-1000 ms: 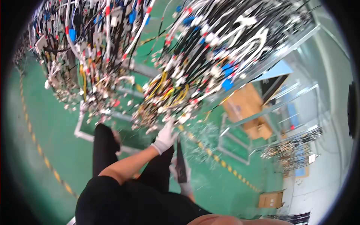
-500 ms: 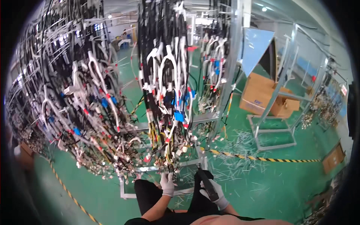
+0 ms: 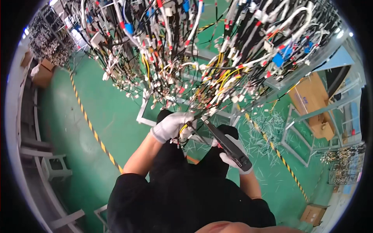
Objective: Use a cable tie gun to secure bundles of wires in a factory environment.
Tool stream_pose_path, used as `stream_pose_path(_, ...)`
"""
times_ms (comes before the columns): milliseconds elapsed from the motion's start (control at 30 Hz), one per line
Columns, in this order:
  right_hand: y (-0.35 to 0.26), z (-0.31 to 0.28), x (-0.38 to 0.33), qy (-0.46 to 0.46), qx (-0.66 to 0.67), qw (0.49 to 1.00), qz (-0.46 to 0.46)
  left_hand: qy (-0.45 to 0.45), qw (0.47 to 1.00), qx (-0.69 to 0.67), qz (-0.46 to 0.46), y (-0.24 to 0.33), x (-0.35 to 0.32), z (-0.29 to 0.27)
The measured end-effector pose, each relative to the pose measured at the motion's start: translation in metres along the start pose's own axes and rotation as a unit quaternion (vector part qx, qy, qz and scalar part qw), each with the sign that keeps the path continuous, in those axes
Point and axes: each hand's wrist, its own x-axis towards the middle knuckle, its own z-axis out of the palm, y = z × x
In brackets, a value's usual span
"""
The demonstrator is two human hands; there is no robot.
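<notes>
My left hand (image 3: pixel 171 127), in a white glove, is closed around a bundle of thin wires (image 3: pixel 182 132) at the lower end of the hanging wire harnesses (image 3: pixel 217 83). Black, yellow and red strands show beside its fingers. Gripped in my gloved right hand (image 3: pixel 241 145) is a long black handheld tool (image 3: pixel 227 143), whose exact kind I cannot make out. Its narrow tip points up and left, close to the wires just right of my left hand. White connectors, red bands and blue tags dot the harnesses. My left fingertips are partly hidden among the wires.
Metal frame bars (image 3: pixel 143 108) run under the harnesses near my knees. Thin white strips (image 3: pixel 272 124) litter the green floor on the right. Striped tape (image 3: pixel 91 126) crosses the floor. A cardboard box (image 3: pixel 311 97) and another metal frame (image 3: pixel 295 136) stand right; a stool (image 3: pixel 56 167) stands left.
The view has tilted down and come closer to the wires. My left hand now holds a wire bundle, and the tool in my right hand has its tip next to that bundle.
</notes>
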Motion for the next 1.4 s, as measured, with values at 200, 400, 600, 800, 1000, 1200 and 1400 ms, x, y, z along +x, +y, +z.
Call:
stream_pose_path(200,-0.034,0.015,0.004,-0.041,0.055,0.973,0.222,0.016,0.998,-0.058,-0.001,-0.009,-0.006,-0.005)
stream_pose_path(400,-0.028,0.016,-0.014,-0.042,0.038,0.965,0.255,0.027,0.999,-0.04,0.002,-0.014,-0.001,-0.003)
stream_pose_path(600,-0.024,0.014,-0.018,-0.029,0.364,0.867,0.34,0.046,0.999,-0.008,0.016,-0.017,0.008,-0.001)
stream_pose_path(800,0.018,0.059,-0.029,-0.001,0.179,0.956,0.234,0.02,1.0,-0.02,-0.01,-0.019,0.012,-0.038)
stream_pose_path(1000,0.038,0.078,-0.01,0.063,-0.031,0.988,0.137,0.372,0.814,0.371,0.247,-0.036,-0.009,-0.006)
stream_pose_path(1200,0.082,0.105,0.001,0.093,0.036,0.987,0.123,0.163,0.94,0.286,0.091,-0.123,-0.053,0.042)
stream_pose_path(1400,0.109,0.12,0.006,0.143,0.016,0.987,0.071,0.193,0.908,0.354,0.113,-0.151,-0.027,0.019)
